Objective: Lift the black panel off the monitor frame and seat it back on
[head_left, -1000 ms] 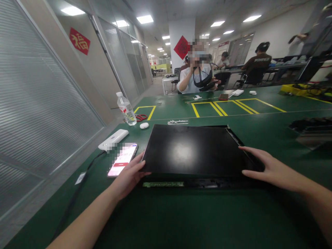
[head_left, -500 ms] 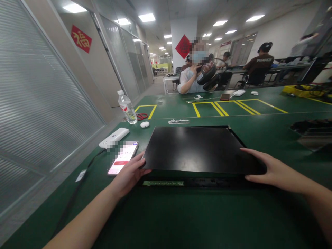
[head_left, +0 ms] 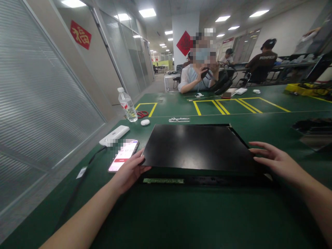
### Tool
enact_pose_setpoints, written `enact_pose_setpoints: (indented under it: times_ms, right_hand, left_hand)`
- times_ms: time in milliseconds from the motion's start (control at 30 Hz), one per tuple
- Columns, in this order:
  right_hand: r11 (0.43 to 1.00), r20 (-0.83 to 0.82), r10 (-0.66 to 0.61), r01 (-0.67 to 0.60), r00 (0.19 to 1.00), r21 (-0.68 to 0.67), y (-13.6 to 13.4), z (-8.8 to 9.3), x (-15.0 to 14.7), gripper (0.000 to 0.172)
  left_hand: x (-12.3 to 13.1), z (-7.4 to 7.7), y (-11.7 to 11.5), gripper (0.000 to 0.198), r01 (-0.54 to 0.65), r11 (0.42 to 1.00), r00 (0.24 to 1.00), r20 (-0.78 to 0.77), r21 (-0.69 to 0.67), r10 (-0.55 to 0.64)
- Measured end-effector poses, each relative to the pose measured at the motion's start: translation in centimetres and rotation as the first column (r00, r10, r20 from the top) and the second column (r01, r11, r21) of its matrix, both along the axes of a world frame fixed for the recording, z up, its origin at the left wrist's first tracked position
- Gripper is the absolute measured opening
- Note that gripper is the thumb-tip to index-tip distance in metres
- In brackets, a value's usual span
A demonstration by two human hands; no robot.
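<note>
A thin black screen panel [head_left: 192, 147] lies at a tilt over a black frame [head_left: 223, 181], its near edge raised. A green circuit strip [head_left: 163, 181] shows along the frame's near side. My left hand [head_left: 131, 173] is closed on the panel's near left corner, thumb on top and fingers underneath. At the right edge, my right hand [head_left: 275, 160] has its fingers stretched out and apart, with the fingertips beside the panel; whether they touch it is unclear.
Left of the panel lie a lit phone [head_left: 124, 155], a white device [head_left: 114, 135] with a black cable, and a white earbud case [head_left: 145, 122]. Behind stand a water bottle [head_left: 127, 105] and red scissors [head_left: 142, 114]. Dark sheets [head_left: 315, 133] lie right. A person [head_left: 194, 77] sits opposite, handling black headgear.
My right hand has loosened from the panel's near right corner and shifted slightly outward and up the edge. My left hand keeps its hold. The person opposite has moved the headgear.
</note>
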State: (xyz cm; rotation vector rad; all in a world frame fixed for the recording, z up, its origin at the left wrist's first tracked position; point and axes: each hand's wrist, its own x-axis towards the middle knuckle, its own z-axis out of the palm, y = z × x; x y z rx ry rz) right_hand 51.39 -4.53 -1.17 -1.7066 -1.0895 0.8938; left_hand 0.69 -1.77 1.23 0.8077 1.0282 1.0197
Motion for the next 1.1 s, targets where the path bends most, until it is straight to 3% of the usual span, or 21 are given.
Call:
enact_pose_setpoints:
  times_ms: [233,400,600,833,1100]
  right_hand:
    - [0.998,0.052,0.030,-0.032,0.998,0.048,0.2,-0.4,-0.2,0.060]
    - [0.997,0.001,0.008,-0.008,1.000,0.077,0.0,0.2,-0.4,0.057]
    - [0.992,-0.111,-0.056,0.068,0.992,0.109,0.1,0.9,-1.2,0.047]
    - [0.983,-0.122,-0.093,0.110,0.988,0.145,0.2,0.8,-0.8,0.031]
    - [0.960,-0.167,-0.159,0.192,0.973,0.205,0.1,0.3,-0.5,0.051]
  left_hand:
    - [0.1,0.4,-0.4,0.057,-0.033,0.998,0.999,-0.019,0.045,0.034]
    - [0.1,1.0,-0.6,0.054,-0.042,0.987,0.998,-0.043,0.153,0.049]
    - [-0.2,1.2,-0.8,0.062,-0.072,0.967,0.992,-0.086,0.243,0.096]
    - [0.0,0.4,-0.7,0.074,-0.015,0.968,0.996,-0.078,0.252,0.036]
    - [0.7,0.0,-0.6,0.083,0.036,0.973,0.994,-0.107,0.228,-0.011]
